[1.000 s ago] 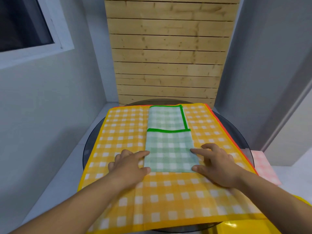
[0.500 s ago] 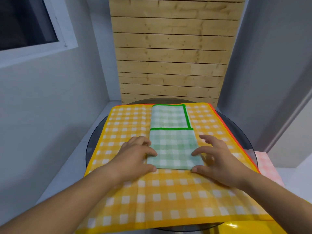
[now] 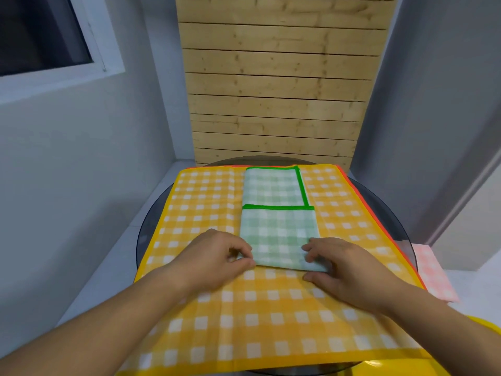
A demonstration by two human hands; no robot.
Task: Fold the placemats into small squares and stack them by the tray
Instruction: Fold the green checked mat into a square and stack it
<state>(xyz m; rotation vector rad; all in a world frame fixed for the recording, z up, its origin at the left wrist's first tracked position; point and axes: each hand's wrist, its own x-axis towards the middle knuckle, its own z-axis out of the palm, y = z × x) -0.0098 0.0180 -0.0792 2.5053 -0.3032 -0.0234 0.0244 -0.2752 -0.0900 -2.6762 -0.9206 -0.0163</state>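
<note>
I've got left hand (image 3: 217, 256) and right hand (image 3: 349, 270) each pinching 1 near corner of the pale green checked cloth placemat (image 3: 279, 234). It's a part-folded strip lying on the spread yellow checked placemat (image 3: 206, 202), on the round dark glass table (image 3: 151, 213). Looks thin, soft, floppy. I'd keep both corners and fold away, edges aligned.
</note>
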